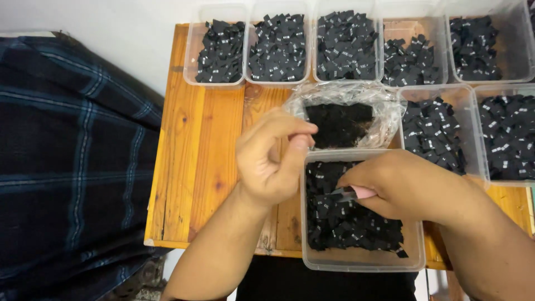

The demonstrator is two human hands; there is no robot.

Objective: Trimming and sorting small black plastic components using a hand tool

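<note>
My right hand (409, 187) hovers over a clear plastic tub (362, 261) at the near table edge and pinches a small black fabric label (344, 194) between thumb and finger. The tub holds a heap of the same small black labels (345, 226) with tiny white marks. My left hand (271, 159) is just left of the tub, fingers curled with thumb and forefinger tip together; whether anything is between them is hidden. Behind the tub lies an open clear plastic bag (384, 106) with a stack of black labels (337, 124) inside.
Several clear tubs of black labels line the back of the wooden table (200, 167), among them a far-left tub (220, 53) and two more on the right (437, 134). A dark plaid cloth (67, 167) hangs left of the table.
</note>
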